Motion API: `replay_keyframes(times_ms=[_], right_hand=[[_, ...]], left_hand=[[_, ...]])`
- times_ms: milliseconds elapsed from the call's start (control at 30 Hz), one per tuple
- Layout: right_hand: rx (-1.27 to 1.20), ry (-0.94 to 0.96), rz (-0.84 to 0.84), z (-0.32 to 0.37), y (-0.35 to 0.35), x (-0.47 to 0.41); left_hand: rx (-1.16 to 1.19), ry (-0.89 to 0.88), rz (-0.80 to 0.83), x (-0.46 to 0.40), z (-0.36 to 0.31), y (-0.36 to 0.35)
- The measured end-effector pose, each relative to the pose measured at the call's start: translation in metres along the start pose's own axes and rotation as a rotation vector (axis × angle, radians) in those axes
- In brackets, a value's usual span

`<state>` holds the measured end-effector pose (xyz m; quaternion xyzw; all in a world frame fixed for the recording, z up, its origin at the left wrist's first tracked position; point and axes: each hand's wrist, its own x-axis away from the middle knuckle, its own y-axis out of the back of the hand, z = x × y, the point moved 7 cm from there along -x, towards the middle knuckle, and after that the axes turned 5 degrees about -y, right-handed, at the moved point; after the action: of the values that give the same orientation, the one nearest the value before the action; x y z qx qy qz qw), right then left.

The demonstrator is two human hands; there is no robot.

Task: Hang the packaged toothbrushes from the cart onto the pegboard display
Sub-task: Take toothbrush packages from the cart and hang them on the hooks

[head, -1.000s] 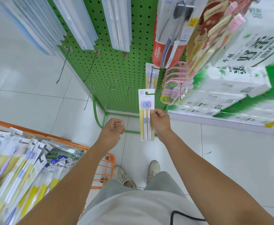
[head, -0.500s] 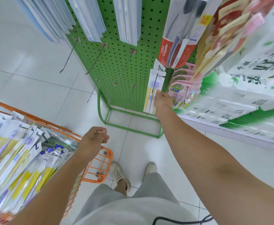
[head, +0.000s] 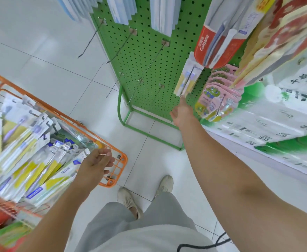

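White glossy floor tiles (head: 40,51) spread under everything, and against them stood the tall green perforated metal pegboard display (head: 143,51), most of its long wire hooks (head: 123,42) bare. Beside my left leg sat the orange wire cart (head: 118,171), heaped with flat packaged toothbrushes in clear-and-yellow card blisters (head: 31,160). One such pack, a yellow-handled pair behind clear plastic (head: 187,79), hung on a hook at the board's right edge, just left of the pink cartoon-frog packs (head: 216,95). My right hand (head: 182,113) reached up beneath it, fingers extended and relaxed, fingertips just at its bottom edge and gripping nothing; I judged the pack was seated, though blur hid the hang hole. My left hand (head: 96,164) hovered over the cart's near corner, fingers loosely curled and holding nothing. To do the next pick well, I figured I should take a single pack by its card top, hole uppermost, so it could slide straight onto a bare hook without fumbling.
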<state>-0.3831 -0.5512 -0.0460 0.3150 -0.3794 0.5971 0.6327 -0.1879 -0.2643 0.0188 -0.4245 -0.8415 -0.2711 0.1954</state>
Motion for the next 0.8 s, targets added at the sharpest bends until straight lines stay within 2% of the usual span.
replay_keyframes(times_ms=[167,267,333,400,500,567,633,667,733,800], right_hand=[[0.205,-0.165,0.191,-0.123,-0.031,0.051],[0.487,-0.202,0.342,-0.185,-0.065,0.098],[0.683,-0.159,0.461,-0.213,-0.103,0.126],[0.875,-0.009,0.553,-0.23,-0.15,0.15],[1.058,0.354,0.681,-0.243,-0.229,0.184],[1.225,0.668,0.677,-0.246,-0.278,0.196],[1.456,0.988,0.595,-0.251,-0.323,0.194],[1.592,1.072,0.533,-0.255,-0.342,0.187],[1.849,1.114,0.398,-0.263,-0.366,0.168],[1.929,1.098,0.33,-0.266,-0.375,0.156]], left_hand=[[0.087,0.035,-0.105,-0.004,0.029,0.06],[0.105,0.02,-0.235,-0.006,0.042,0.111],[0.074,-0.016,-0.348,-0.004,0.053,0.153],[-0.013,-0.051,-0.49,0.002,0.067,0.201],[-0.12,-0.059,-0.601,0.011,0.091,0.264],[-0.161,-0.058,-0.609,0.011,0.108,0.299],[-0.202,-0.072,-0.568,0.004,0.122,0.329],[-0.225,-0.091,-0.534,-0.001,0.127,0.34],[-0.276,-0.124,-0.447,-0.013,0.134,0.356],[-0.304,-0.155,-0.349,-0.024,0.136,0.363]])
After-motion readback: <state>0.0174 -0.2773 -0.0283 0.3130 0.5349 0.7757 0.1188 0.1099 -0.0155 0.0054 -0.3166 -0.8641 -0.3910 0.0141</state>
